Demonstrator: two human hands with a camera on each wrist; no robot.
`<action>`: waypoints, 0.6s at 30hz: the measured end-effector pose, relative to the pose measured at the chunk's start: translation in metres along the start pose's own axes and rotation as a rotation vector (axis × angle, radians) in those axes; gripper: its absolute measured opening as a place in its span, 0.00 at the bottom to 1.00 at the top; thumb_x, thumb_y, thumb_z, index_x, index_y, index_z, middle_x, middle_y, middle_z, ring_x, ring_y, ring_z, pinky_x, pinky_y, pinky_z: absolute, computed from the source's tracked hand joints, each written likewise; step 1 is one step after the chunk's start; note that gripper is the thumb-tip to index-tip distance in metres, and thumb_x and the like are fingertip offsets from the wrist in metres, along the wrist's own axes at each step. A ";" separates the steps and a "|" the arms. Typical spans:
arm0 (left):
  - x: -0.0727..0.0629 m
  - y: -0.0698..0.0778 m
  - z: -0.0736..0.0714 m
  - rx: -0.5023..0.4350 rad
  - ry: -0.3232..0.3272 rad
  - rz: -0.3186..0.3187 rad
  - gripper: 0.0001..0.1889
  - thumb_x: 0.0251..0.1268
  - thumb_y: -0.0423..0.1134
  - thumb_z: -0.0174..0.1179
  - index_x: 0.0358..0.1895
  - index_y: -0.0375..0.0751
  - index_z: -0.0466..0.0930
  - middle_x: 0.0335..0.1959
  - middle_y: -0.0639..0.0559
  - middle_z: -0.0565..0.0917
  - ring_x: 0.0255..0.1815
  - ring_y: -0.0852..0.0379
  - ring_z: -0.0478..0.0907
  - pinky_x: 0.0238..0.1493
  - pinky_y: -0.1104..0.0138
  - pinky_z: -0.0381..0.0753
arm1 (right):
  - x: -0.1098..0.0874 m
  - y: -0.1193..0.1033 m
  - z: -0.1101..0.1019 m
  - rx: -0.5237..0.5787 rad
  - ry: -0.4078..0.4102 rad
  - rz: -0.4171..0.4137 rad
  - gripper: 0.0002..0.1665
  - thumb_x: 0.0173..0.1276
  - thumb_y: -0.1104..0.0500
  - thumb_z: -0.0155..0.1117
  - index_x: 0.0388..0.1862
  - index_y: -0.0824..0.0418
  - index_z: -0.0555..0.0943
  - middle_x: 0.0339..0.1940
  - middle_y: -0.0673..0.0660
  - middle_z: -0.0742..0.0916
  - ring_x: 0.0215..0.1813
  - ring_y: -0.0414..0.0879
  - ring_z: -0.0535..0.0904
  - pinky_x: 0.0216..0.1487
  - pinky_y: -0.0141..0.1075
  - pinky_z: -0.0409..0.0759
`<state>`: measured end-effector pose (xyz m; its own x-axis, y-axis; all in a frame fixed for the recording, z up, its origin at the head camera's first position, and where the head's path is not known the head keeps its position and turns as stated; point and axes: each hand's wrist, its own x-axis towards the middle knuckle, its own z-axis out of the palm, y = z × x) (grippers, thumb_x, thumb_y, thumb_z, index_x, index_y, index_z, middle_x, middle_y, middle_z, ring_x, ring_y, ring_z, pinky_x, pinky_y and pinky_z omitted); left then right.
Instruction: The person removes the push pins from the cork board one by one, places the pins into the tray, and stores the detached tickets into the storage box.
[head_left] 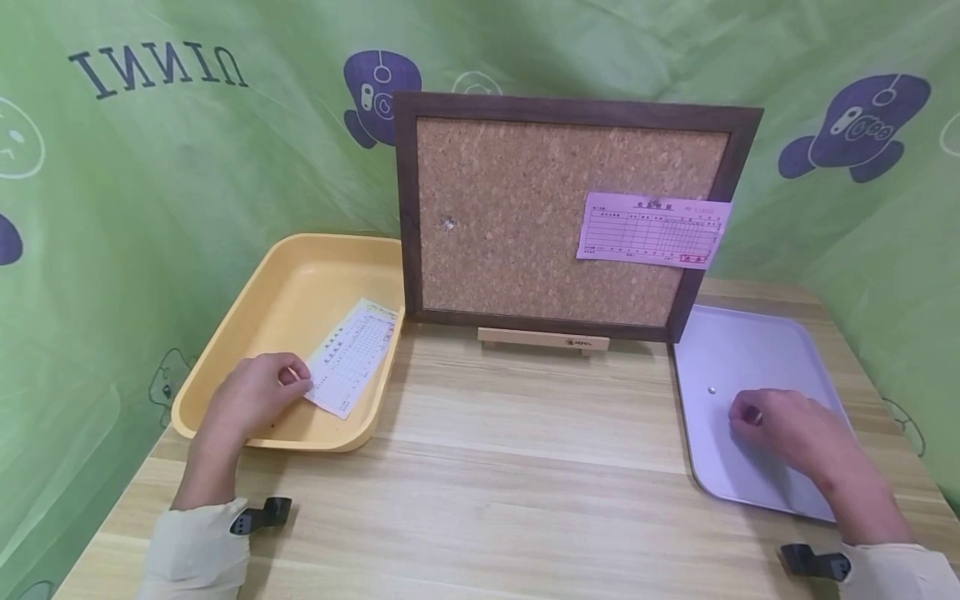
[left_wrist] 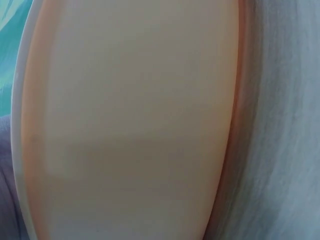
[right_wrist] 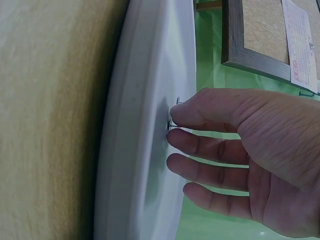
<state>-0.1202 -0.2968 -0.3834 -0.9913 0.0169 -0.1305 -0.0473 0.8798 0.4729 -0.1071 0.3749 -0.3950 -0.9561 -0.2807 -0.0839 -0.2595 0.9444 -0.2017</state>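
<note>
In the head view my left hand (head_left: pixel 258 392) is over the yellow tray (head_left: pixel 217 367), thumb and forefinger pinching the near left corner of a white receipt slip (head_left: pixel 352 358). Under that slip a pale green one (head_left: pixel 363 306) peeks out along the far edge. My right hand (head_left: pixel 798 429) is low over the lilac tray (head_left: pixel 757 342) at the right. Its thumb and forefinger pinch a small metal thumbtack (right_wrist: pixel 170 125), seen between the fingertips in the right wrist view, the other fingers loosely bent. Another thumbtack (head_left: pixel 712 390) lies on the tray beside them.
A framed cork board (head_left: pixel 517 225) leans upright on a wooden stand (head_left: pixel 543 338) at the back. One pink receipt slip (head_left: pixel 652 229) is tacked at its right, overlapping the frame; a silvery tack (head_left: pixel 448 223) sits at its left. Green printed cloth (head_left: pixel 300 167) hangs behind.
</note>
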 end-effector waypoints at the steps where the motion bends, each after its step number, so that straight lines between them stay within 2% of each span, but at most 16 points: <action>1: 0.000 0.000 0.000 0.002 -0.004 -0.003 0.05 0.71 0.38 0.65 0.40 0.39 0.83 0.30 0.49 0.81 0.29 0.50 0.73 0.31 0.61 0.68 | 0.000 0.000 0.000 0.000 -0.002 0.002 0.05 0.64 0.61 0.71 0.31 0.50 0.85 0.34 0.54 0.88 0.37 0.57 0.84 0.39 0.58 0.81; 9: -0.001 0.002 -0.005 0.071 -0.008 0.012 0.09 0.72 0.42 0.63 0.41 0.39 0.84 0.31 0.48 0.82 0.30 0.51 0.74 0.30 0.61 0.69 | -0.002 0.000 -0.006 0.022 0.001 0.011 0.04 0.65 0.60 0.72 0.37 0.56 0.86 0.33 0.54 0.88 0.37 0.59 0.84 0.41 0.60 0.80; 13: 0.000 0.005 -0.008 0.096 -0.018 0.002 0.11 0.73 0.44 0.63 0.42 0.38 0.84 0.31 0.48 0.82 0.29 0.51 0.73 0.29 0.61 0.68 | -0.001 0.000 -0.010 0.026 0.009 0.013 0.06 0.65 0.59 0.73 0.40 0.58 0.86 0.32 0.53 0.88 0.35 0.56 0.84 0.38 0.57 0.81; 18: 0.001 0.013 -0.010 0.122 -0.002 0.006 0.13 0.73 0.47 0.62 0.44 0.39 0.84 0.29 0.49 0.80 0.27 0.51 0.72 0.25 0.61 0.68 | 0.000 -0.003 -0.014 0.016 0.074 -0.011 0.07 0.65 0.61 0.71 0.41 0.59 0.88 0.33 0.51 0.88 0.34 0.50 0.83 0.35 0.50 0.81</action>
<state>-0.1231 -0.2897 -0.3689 -0.9913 0.0234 -0.1292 -0.0256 0.9309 0.3644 -0.1087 0.3744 -0.3804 -0.9609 -0.2769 -0.0096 -0.2682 0.9383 -0.2183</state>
